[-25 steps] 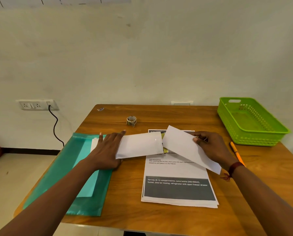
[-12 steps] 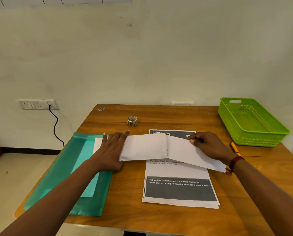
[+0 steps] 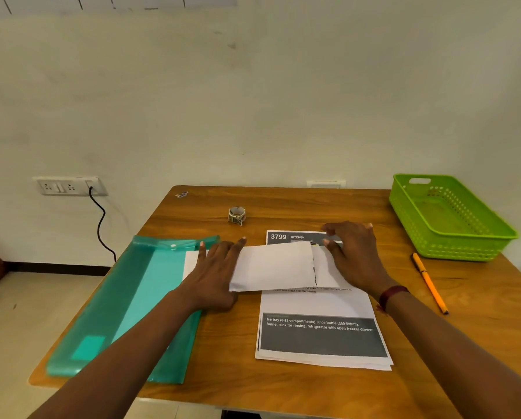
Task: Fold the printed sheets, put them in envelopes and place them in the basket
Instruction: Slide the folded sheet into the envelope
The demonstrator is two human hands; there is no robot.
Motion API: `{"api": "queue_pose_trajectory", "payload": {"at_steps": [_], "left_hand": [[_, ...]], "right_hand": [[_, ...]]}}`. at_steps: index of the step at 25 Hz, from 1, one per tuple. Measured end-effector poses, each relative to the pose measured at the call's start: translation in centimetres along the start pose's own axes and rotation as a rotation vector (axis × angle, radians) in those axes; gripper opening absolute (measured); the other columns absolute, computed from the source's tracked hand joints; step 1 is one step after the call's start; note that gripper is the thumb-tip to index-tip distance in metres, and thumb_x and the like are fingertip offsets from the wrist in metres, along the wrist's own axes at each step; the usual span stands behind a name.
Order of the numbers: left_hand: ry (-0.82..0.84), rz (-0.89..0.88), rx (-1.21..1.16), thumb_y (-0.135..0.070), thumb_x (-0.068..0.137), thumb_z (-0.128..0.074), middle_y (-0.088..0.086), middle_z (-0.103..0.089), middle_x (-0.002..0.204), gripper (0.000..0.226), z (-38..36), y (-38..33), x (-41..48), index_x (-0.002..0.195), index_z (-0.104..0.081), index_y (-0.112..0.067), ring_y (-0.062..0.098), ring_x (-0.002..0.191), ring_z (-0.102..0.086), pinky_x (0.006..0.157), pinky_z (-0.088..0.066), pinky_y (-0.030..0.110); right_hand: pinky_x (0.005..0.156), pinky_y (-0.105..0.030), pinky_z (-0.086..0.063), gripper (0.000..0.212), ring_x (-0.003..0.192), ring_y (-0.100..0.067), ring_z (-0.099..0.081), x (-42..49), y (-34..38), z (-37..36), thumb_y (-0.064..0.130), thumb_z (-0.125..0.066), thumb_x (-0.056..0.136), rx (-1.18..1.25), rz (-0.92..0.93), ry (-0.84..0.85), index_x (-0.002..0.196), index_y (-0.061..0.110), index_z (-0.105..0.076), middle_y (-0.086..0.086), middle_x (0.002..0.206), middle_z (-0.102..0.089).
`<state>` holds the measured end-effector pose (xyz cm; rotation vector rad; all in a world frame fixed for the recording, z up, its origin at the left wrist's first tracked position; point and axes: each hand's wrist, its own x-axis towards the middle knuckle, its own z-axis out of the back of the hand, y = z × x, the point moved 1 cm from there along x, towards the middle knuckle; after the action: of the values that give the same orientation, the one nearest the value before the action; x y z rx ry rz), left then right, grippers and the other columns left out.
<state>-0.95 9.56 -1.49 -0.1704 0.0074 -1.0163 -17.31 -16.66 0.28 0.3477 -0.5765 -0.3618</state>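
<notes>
- Folded white paper sheet (image 3: 274,267) lies flat across the upper half of the stack of printed sheets (image 3: 319,337) on the wooden desk (image 3: 222,358). Its left part sticks out past the stack's left edge.
- Left hand (image 3: 216,273): palm down on the sheet's left end, just left of the stack. Fingers (image 3: 238,243) are straight and spread, pressing and not gripping. Same pose as 1.0 s ago.
- Right hand (image 3: 356,258): palm down on the sheet's right flap, over the stack's upper right. Fingers (image 3: 331,229) are stretched out toward the left, and it looks like pressing rather than gripping.
- Change: 1.0 s ago the right hand pinched that flap and held it raised and tilted. At 0.5 s ago the flap was lower. Now it is down flat and mostly under the hand, which has moved left.
- The stack's header, "3799 KITCHEN", now shows above the folded sheet.
- Bright green perforated plastic basket (image 3: 465,249): well right of the stack and further back, with nothing white inside.
- Orange pen (image 3: 430,282): right of the stack, in front of the basket.
- Teal translucent plastic folder (image 3: 126,297): left of the stack, partly under the left forearm.
- Small tape roll (image 3: 236,214): behind the stack, slightly left.
</notes>
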Motion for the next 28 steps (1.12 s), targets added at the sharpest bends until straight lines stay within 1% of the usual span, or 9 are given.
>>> {"api": "queue_pose_trajectory", "payload": {"at_steps": [3, 6, 11, 13, 16, 19, 23, 26, 28], "left_hand": [[-0.025, 0.040, -0.010, -0.043, 0.072, -0.075, 0.002, -0.015, 0.157, 0.115, -0.2, 0.3, -0.2, 0.153, 0.005, -0.029, 0.029, 0.147, -0.010, 0.119, 0.004, 0.058], [-0.054, 0.080, -0.027, -0.044, 0.071, -0.076, 0.004, -0.015, 0.159, 0.116, -0.2, 0.3, -0.2, 0.153, 0.004, -0.028, 0.030, 0.148, -0.010, 0.120, 0.004, 0.057], [-0.068, 0.070, -0.006, -0.044, 0.071, -0.076, 0.004, -0.016, 0.158, 0.117, -0.3, -0.4, -0.1, 0.153, 0.006, -0.027, 0.029, 0.147, -0.010, 0.119, 0.005, 0.057], [-0.078, 0.062, 0.004, -0.046, 0.071, -0.076, 0.004, -0.017, 0.157, 0.117, -0.4, -0.8, 0.2, 0.153, 0.005, -0.027, 0.029, 0.147, -0.012, 0.118, 0.007, 0.057], [-0.082, 0.050, 0.030, -0.048, 0.070, -0.075, 0.003, -0.018, 0.156, 0.116, -0.5, -1.3, 0.8, 0.153, 0.003, -0.028, 0.029, 0.146, -0.013, 0.115, 0.012, 0.054], [-0.083, 0.018, 0.037, -0.054, 0.070, -0.073, 0.003, -0.018, 0.157, 0.113, -0.6, -2.1, 1.5, 0.153, 0.001, -0.029, 0.028, 0.146, -0.012, 0.114, 0.014, 0.054], [-0.103, -0.045, 0.070, -0.068, 0.066, -0.068, 0.007, -0.025, 0.154, 0.115, -0.6, -4.0, 2.8, 0.154, -0.007, -0.027, 0.029, 0.145, -0.017, 0.116, 0.009, 0.062], [-0.102, -0.070, 0.120, -0.060, 0.069, -0.072, 0.008, -0.024, 0.154, 0.114, -0.2, -5.9, 3.6, 0.154, -0.004, -0.026, 0.028, 0.144, -0.016, 0.116, 0.004, 0.064], [-0.096, -0.068, 0.139, -0.055, 0.072, -0.074, 0.007, -0.020, 0.155, 0.113, 0.0, -7.1, 4.2, 0.154, -0.001, -0.027, 0.028, 0.145, -0.014, 0.117, 0.003, 0.064]], "right_hand": [[0.095, -0.032, -0.039, 0.024, 0.115, -0.027, -0.053, -2.1, -0.4, 0.6, 0.014, -0.060, 0.093, 0.226, -0.216, -0.396, 0.117, 0.015, -0.063, -0.008, 0.122, -0.061], [0.090, -0.026, -0.041, 0.033, 0.116, -0.023, -0.054, -4.6, -0.6, 0.1, 0.018, -0.061, 0.093, 0.490, -0.524, -0.559, 0.125, 0.009, -0.057, -0.010, 0.126, -0.059], [0.094, -0.036, -0.050, 0.042, 0.116, -0.020, -0.056, -6.2, -1.7, -2.2, 0.029, -0.066, 0.090, 0.718, -0.667, -0.533, 0.128, 0.017, -0.054, -0.002, 0.126, -0.060], [0.086, -0.041, -0.056, 0.036, 0.111, -0.020, -0.060, -6.3, -2.2, -2.5, 0.029, -0.067, 0.089, 0.808, -0.707, -0.497, 0.122, 0.022, -0.055, 0.001, 0.120, -0.062], [0.072, -0.037, -0.059, 0.031, 0.099, -0.019, -0.067, -6.3, -2.5, -2.3, 0.020, -0.068, 0.089, 0.984, -0.730, -0.461, 0.117, 0.022, -0.055, -0.001, 0.109, -0.067], [0.073, -0.037, -0.059, 0.028, 0.093, -0.020, -0.070, -6.8, -2.7, -2.0, 0.014, -0.070, 0.087, 1.051, -0.690, -0.462, 0.112, 0.022, -0.058, -0.001, 0.100, -0.072], [0.072, -0.032, -0.057, 0.022, 0.094, -0.021, -0.069, -6.9, -2.8, -1.8, 0.008, -0.067, 0.088, 1.141, -0.689, -0.475, 0.103, 0.024, -0.064, -0.006, 0.102, -0.072], [0.080, -0.042, -0.056, 0.013, 0.099, -0.028, -0.068, -7.0, -2.5, -1.7, 0.020, -0.062, 0.093, 1.211, -0.704, -0.480, 0.103, 0.016, -0.070, -0.009, 0.104, -0.072], [0.080, -0.043, -0.056, 0.031, 0.100, -0.026, -0.068, -7.1, -2.2, -1.5, 0.037, -0.051, 0.097, 1.202, -0.673, -0.443, 0.107, 0.013, -0.069, -0.007, 0.106, -0.072]]}}
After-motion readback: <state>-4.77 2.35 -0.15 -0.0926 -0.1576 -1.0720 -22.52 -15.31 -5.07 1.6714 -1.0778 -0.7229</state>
